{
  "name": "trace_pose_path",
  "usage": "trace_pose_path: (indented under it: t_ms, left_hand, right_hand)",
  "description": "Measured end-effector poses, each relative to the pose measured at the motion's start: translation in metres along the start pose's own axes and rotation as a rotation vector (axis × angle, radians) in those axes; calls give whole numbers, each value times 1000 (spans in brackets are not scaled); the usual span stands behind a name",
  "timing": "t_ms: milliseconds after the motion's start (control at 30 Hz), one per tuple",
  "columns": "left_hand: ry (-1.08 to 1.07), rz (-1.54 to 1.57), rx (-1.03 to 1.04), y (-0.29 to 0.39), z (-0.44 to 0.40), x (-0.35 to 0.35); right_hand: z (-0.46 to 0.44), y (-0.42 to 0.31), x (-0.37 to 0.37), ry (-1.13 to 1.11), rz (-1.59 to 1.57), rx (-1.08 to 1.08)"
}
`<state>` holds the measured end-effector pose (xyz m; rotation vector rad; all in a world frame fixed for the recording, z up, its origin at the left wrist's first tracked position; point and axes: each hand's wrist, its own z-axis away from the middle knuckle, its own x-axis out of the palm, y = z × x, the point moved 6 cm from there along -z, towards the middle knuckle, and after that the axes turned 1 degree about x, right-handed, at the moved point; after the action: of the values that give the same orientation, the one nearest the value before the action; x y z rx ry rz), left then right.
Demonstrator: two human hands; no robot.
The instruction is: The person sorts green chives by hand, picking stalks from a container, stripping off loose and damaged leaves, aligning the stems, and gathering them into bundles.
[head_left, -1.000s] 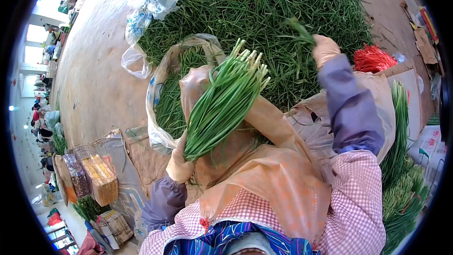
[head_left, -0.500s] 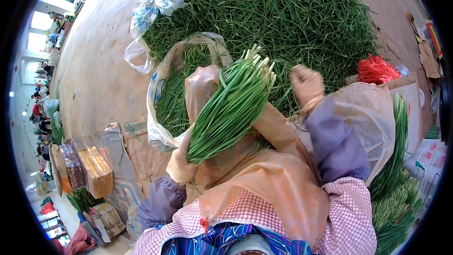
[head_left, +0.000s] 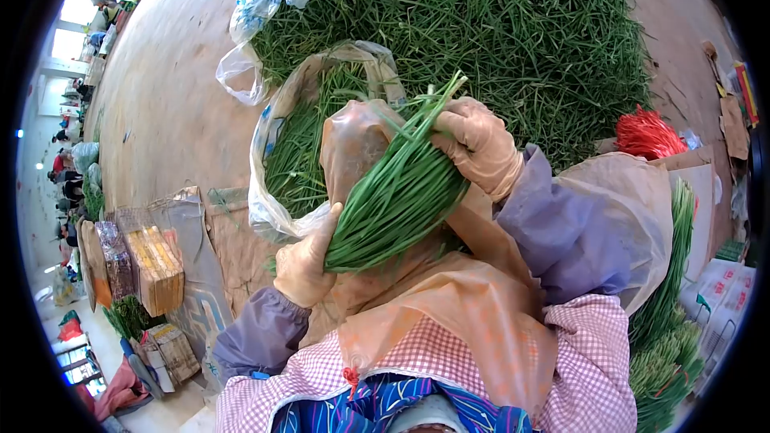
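The bundle [head_left: 393,208] of green stalks lies btwn the two hands, above the person's lap. Its long axis is slanted: from the L hand [head_left: 305,269] it goes away from the body and toward the R side, up to the R hand [head_left: 481,148]. The pale cut ends [head_left: 451,87] point outward, just beside the R fingers; the green part fans wide in the middle and narrows again at the L grip.

The L hand is closed around the lower end, w/ the thumb along the near-L edge. The R hand has its fingers bent in and closed on the upper end, approx. just below the pale tips; its exact finger contact is partly hidden. So the R hand is nearer to the cut ends, the L hand nearer to the opposite end.

Beyond the R grip, away from the body, is the big heap [head_left: 513,56] of loose stalks. Beyond the L grip is the plastic bag [head_left: 258,180], open, w/ more stalks inside. To the R of the R grip, well apart, are the red ties [head_left: 646,136] and, nearer to the body, other bundles [head_left: 662,369].
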<state>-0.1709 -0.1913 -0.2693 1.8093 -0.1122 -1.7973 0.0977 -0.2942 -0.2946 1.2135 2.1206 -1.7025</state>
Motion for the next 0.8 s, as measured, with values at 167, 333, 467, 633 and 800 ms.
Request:
trace_pose_path:
  t_ms: [167, 333, 467, 633, 800]
  left_hand:
    - [33, -73, 99, -2, -3, 3]
    - [9, -174, 143, -4, 1, 5]
    - [-57, -210, 139, -2, -2, 4]
    - [-21, -238, 164, 5, -7, -1]
    - [-57, -244, 136, -2, -1, 2]
  right_hand:
    - [33, 51, -18, 557, -380, 495]
    - [69, 180, -115, 528, 162, 689]
    - [30, 65, -122, 139, 350, 365]
    - [4, -1, -32, -570, 487, 355]
    - [23, 30, -12, -133, 218, 368]
